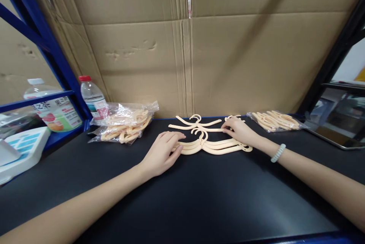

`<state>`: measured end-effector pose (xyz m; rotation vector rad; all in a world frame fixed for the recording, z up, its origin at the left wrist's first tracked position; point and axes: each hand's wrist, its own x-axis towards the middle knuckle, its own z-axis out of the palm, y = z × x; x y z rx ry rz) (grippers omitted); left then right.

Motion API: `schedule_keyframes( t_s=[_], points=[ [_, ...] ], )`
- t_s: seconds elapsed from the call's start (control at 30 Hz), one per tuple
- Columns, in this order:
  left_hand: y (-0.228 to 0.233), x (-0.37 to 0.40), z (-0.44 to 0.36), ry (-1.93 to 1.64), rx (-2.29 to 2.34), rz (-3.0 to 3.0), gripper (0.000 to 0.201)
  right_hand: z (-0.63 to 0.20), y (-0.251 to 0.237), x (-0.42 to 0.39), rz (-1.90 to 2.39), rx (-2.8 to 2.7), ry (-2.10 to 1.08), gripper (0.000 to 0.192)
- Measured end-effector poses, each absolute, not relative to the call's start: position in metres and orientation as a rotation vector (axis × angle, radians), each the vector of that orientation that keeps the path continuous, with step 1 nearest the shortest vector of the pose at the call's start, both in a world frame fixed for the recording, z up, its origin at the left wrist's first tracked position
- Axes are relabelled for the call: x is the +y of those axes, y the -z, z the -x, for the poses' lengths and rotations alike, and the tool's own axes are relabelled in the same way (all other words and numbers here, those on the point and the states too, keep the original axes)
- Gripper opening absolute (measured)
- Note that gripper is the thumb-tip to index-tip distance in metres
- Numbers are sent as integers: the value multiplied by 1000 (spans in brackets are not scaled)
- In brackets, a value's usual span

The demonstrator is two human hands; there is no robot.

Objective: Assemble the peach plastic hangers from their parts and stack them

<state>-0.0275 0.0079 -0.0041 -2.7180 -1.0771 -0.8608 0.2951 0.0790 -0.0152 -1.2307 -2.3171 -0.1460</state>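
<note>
Several cream plastic clothes hangers lie stacked on the black table, their hooks pointing away from me. My left hand rests at the left ends of this stack, fingers stretched out and thumb apart, touching the hangers without a visible firm grip. Just behind the stack are more loose hangers of the same kind, partly crossing one another. My right hand pinches the right end of one loose hanger between thumb and fingers. Part of another cream piece shows behind the right hand, mostly covered by it.
Clear bags of hangers lie at the left and right. A red-capped bottle, a larger labelled bottle and a white-and-blue object stand left. Cardboard closes off the back; a dark-framed tray sits right.
</note>
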Motion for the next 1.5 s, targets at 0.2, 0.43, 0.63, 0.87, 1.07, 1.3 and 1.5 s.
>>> schedule_keyframes(
  t_s=[0.2,0.43,0.63,0.87,1.07,1.3,1.5],
  points=[
    [3,7,28,910,-1091,2689,24,-293,9,69,1258,-2136,-85,9],
    [4,7,31,944,-1136,2679,23,-307,11,64,1135,-1779,-415,27],
    [3,8,32,1062,-1219,2640,24,-319,-3,50,1157,-1543,-652,45],
    [2,9,30,1362,-1263,2565,35,-308,-8,38,1080,-1451,-857,40],
    [4,10,30,1261,-1228,2674,28,-293,-5,28,1053,-1475,-935,40],
    [5,11,33,1199,-1238,2739,23,-290,-6,24,1074,-1616,-1042,40],
    [5,12,33,1186,-1283,2790,22,-309,-12,35,1066,-1789,-1012,40]
  ],
)
